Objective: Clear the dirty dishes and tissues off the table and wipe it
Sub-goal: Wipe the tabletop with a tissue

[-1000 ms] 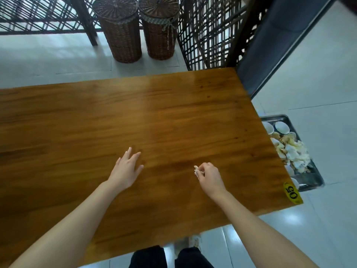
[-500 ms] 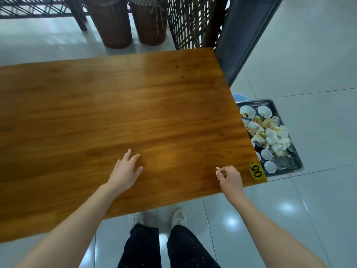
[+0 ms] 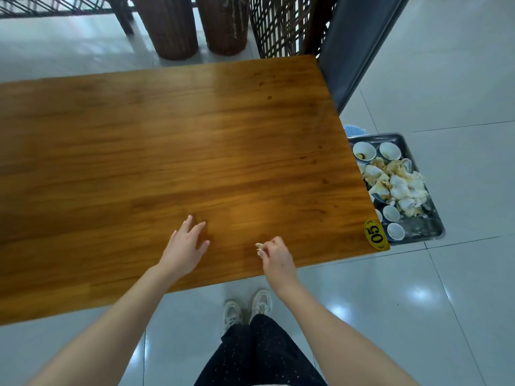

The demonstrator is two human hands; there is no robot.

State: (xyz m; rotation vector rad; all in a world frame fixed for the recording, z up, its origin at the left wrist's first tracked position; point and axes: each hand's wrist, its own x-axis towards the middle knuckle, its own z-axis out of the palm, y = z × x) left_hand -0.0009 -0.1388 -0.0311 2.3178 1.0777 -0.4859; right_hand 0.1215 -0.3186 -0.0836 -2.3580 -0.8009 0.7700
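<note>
On the wooden table (image 3: pixel 167 151), the left hand (image 3: pixel 184 247) rests flat while the right hand (image 3: pixel 276 254) pinches what looks like a tissue scrap (image 3: pixel 259 247).

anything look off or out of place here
The metal tray of dirty cups and stained tissues sits low beside the table's right end, seemingly on the floor. Dark spots dot the wood near that end; stains or knots, unclear.

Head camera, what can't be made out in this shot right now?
Head view:
White scrap: mostly covered by fingers of the right hand; too small to identify.
Tray: left side hidden behind the table edge.
Two wicker baskets: tops cut off by the frame's upper edge.
</note>
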